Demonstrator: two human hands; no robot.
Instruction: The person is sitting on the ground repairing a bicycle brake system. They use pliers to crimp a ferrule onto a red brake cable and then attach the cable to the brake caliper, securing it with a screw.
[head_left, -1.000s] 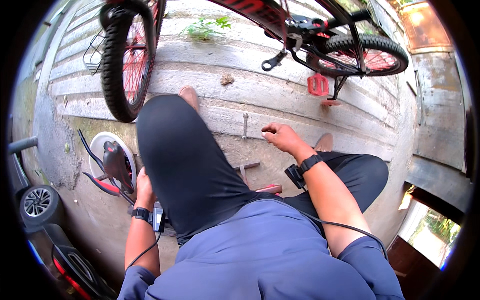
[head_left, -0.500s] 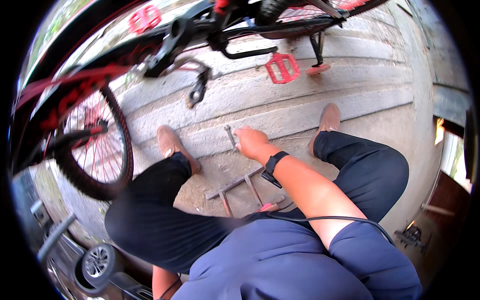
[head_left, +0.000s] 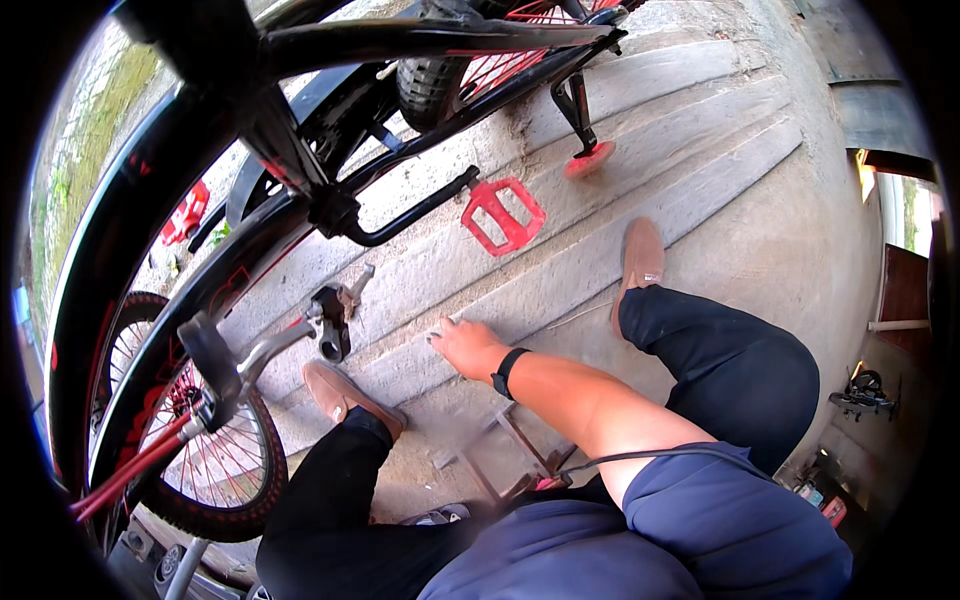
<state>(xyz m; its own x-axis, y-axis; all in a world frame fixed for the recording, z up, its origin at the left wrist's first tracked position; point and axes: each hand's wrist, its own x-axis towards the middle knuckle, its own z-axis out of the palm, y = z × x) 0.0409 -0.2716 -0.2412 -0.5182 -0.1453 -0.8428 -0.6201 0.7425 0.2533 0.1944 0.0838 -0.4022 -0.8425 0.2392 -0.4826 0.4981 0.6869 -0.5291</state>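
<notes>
My right hand (head_left: 462,345) is low on the pale ribbed concrete between my shoes, its fingers curled down at a small metal bit that is mostly hidden under them; I cannot make out what it is. Above it is the red pedal (head_left: 503,220) of a black and red bicycle (head_left: 160,190). Left of the hand, a black and silver fitting (head_left: 330,330) hangs from the bicycle, close above my left shoe (head_left: 340,395). My left hand is out of view.
A rusty metal frame (head_left: 510,440) lies under me. The kickstand's red foot (head_left: 590,160) rests on the concrete near my right shoe (head_left: 642,260). A black object (head_left: 862,395) stands at the right, beside a dark red panel (head_left: 900,290).
The bicycle now looms closer on the upper left as my view has shifted. My right hand has reached down to where a wrench lay, which is now hidden. My left hand has left view.
</notes>
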